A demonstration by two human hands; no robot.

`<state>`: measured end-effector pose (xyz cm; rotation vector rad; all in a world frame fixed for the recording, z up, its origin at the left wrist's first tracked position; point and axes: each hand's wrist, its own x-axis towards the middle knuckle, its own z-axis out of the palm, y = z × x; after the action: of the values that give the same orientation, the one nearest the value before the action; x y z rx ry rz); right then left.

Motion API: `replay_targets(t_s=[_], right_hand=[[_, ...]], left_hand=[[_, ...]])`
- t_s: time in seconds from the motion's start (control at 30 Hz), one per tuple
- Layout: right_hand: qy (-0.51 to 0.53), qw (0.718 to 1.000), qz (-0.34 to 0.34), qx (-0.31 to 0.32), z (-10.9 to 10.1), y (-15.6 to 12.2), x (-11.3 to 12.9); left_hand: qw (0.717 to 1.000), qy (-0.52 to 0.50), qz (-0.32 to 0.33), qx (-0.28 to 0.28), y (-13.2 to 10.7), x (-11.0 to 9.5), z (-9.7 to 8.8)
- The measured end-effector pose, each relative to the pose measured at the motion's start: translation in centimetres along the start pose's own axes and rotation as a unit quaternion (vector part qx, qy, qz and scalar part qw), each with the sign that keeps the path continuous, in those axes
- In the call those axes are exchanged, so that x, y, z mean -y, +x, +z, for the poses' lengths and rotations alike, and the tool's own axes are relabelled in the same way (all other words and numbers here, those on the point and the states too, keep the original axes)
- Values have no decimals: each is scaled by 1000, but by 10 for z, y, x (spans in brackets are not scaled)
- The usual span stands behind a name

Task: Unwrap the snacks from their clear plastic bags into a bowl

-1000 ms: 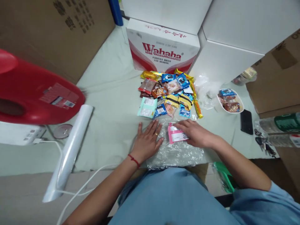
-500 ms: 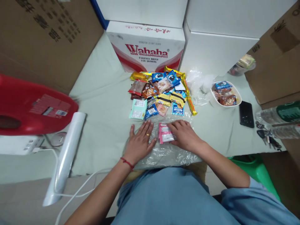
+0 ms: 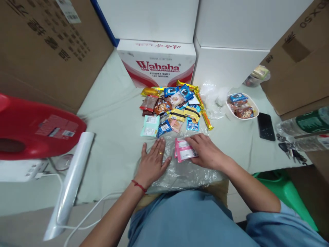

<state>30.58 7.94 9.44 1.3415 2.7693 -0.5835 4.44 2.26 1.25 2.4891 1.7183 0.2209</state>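
My left hand (image 3: 153,162) lies flat, fingers stretched out, on the left part of a clear plastic sheet (image 3: 180,178) at the table's front edge. My right hand (image 3: 207,151) grips pink-and-white snack packets (image 3: 185,151) from their right side; they look stacked, and the fingers cover their right end. Just beyond both hands is a heap of wrapped snacks. In it are a mint-green packet (image 3: 149,126), a blue packet (image 3: 163,128), yellow packets (image 3: 192,113) with a black stripe, and gold-wrapped bars (image 3: 207,120).
Behind the heap stands a Wahaha carton (image 3: 156,65). To the right are a white bowl (image 3: 254,115) of snacks, a phone (image 3: 266,127), keys (image 3: 291,151) and plastic bottles (image 3: 305,123). A red plastic object (image 3: 38,127) and a plastic film roll (image 3: 70,181) are at left.
The camera view has shifted, so the scene sits lower in the picture. The pink packets in my right hand have turned slightly and show more of their face. My left hand stays flat.
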Motion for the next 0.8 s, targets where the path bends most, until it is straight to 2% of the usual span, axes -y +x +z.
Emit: replay_targets(t_s=[0.13, 0.27, 0.47, 0.63, 0.8], right_hand=[[-18, 1000, -2, 18, 15, 16, 12], [-27, 1000, 14, -6, 28, 21, 15], [-42, 999, 7, -2, 25, 21, 18], [-34, 999, -9, 22, 21, 13, 11], [-23, 1000, 0, 4, 27, 12, 9]], left_hand=[[1000, 3, 5, -7, -1, 2, 3], [1000, 1, 6, -5, -2, 3, 5], [1000, -1, 7, -18, -3, 6, 8], [999, -3, 5, -32, -2, 5, 10], [998, -24, 12, -54, -4, 7, 7]])
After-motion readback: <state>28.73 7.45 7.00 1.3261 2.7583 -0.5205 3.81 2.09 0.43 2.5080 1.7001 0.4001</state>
